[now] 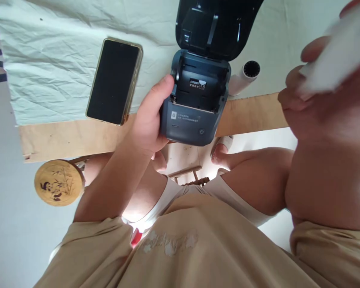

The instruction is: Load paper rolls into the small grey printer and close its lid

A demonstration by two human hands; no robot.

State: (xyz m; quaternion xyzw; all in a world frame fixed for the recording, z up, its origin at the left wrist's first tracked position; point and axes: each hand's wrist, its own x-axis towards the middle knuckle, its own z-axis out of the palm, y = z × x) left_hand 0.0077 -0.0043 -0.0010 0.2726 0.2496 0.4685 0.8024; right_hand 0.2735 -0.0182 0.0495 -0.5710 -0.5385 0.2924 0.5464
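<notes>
The left hand (148, 120) has its grip closed around the left side of a small dark grey printer (195, 108), thumb up along the edge, holding it at the near edge of the table (66, 138). The printer's black lid (216, 24) stands swung open away from the person, showing the empty paper bay with a small label inside; a power button sits on the front face toward the near edge. The right hand (327, 104) is raised close to the camera on the right, fingers pinched shut on something white and blurred (339, 60), likely paper, though the blur makes it hard to tell. A smartphone (114, 82) with a dark screen and gold rim lies flat on the pale wrinkled cloth (54, 52) that covers the table, just left of the printer and apart from it. A white roll (244, 76) lies on the cloth just right of the printer. Below the table's near left corner stands a round bamboo stool (58, 182) with a panda picture
</notes>
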